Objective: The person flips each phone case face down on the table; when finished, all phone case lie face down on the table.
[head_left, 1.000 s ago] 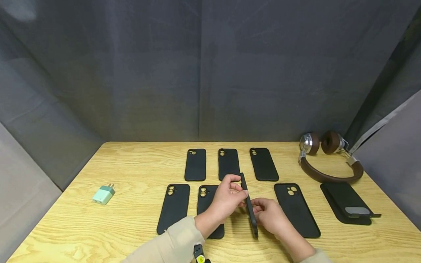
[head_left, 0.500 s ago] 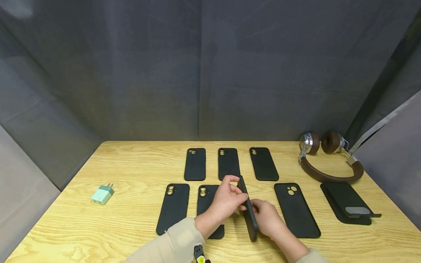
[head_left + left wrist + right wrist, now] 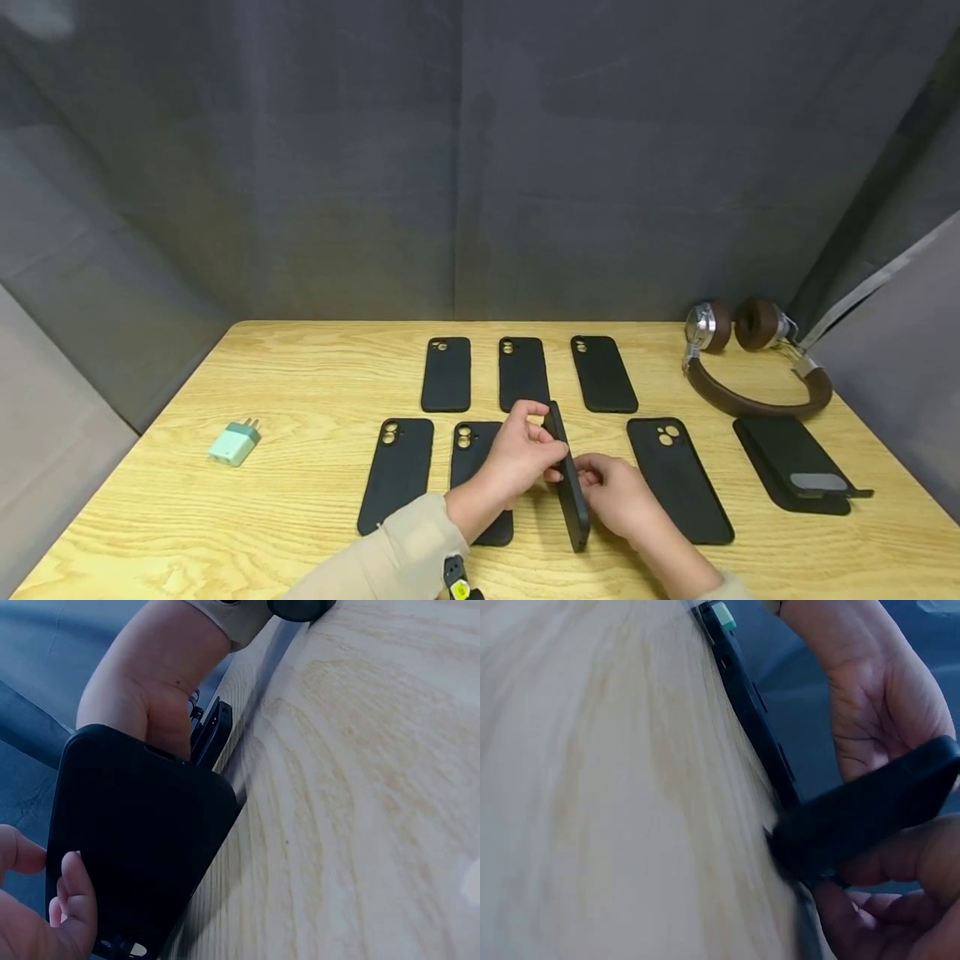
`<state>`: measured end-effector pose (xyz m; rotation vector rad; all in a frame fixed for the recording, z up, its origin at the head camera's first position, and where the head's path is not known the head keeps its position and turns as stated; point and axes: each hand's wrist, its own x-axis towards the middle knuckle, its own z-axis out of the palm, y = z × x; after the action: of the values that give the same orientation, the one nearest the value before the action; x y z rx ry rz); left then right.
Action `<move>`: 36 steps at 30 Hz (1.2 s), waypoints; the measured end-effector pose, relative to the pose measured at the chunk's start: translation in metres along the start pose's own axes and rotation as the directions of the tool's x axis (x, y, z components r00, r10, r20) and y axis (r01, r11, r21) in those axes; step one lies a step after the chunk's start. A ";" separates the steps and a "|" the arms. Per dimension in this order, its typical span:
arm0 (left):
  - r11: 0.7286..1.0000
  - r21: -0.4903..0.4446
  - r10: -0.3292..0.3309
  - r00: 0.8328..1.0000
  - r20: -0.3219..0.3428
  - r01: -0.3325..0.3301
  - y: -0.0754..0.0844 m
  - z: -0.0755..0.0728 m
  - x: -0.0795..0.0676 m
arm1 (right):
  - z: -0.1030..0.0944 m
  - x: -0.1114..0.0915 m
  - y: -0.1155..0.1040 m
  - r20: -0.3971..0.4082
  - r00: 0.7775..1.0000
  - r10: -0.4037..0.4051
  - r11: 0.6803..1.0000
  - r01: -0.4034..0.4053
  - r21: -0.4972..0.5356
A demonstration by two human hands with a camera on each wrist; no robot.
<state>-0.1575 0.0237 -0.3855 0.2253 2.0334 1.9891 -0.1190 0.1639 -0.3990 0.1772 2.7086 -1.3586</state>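
A black phone case [image 3: 572,504] stands on its long edge, tilted, between my two hands above the table. My left hand [image 3: 517,458] pinches it near its far end, thumb on one side and fingers curled on the other. From the right, my right hand [image 3: 618,500] holds it with bent fingers, partly hidden by the case. In the left wrist view the broad dark face of the case [image 3: 142,817] shows, with a camera cut-out at its bottom. The right wrist view has my right thumb and fingers [image 3: 885,859] at the lower side of the case.
Several black phone cases lie flat in two rows, among them a back one [image 3: 447,375] and a front right one [image 3: 678,483]. My left forearm partly covers another [image 3: 468,467]. Brown headphones [image 3: 750,400], a black folding stand [image 3: 795,458] and a green plug adapter [image 3: 236,444] lie farther out.
The case in my hands has turned slightly, so more of its side shows, and its near end sits a little lower. Both hands keep nearly the same place.
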 end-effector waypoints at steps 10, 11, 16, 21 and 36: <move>1.000 0.013 0.003 1.000 0.006 -0.003 0.000 0.002 0.000 | -0.026 -0.020 -0.015 0.019 0.999 0.040 0.990 -0.042 0.133; 1.000 0.013 0.003 1.000 0.007 -0.004 0.000 0.002 0.000 | -0.027 -0.021 -0.016 0.020 0.999 0.039 0.989 -0.042 0.139; 1.000 0.015 0.005 1.000 0.014 -0.005 0.001 0.002 0.000 | -0.025 -0.028 -0.023 0.027 0.999 0.032 0.993 -0.035 0.111; 0.999 0.032 0.006 1.000 0.014 -0.006 0.000 0.003 0.000 | -0.020 -0.030 -0.027 0.021 0.999 0.032 0.998 -0.033 0.045; 0.999 -0.015 -0.044 0.999 0.019 0.044 -0.006 -0.001 0.002 | -0.028 -0.030 -0.028 0.018 1.000 0.007 0.998 -0.008 0.060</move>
<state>-0.1590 0.0228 -0.3911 0.1939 1.9930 1.9684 -0.0945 0.1675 -0.3557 0.1796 2.6520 -1.4339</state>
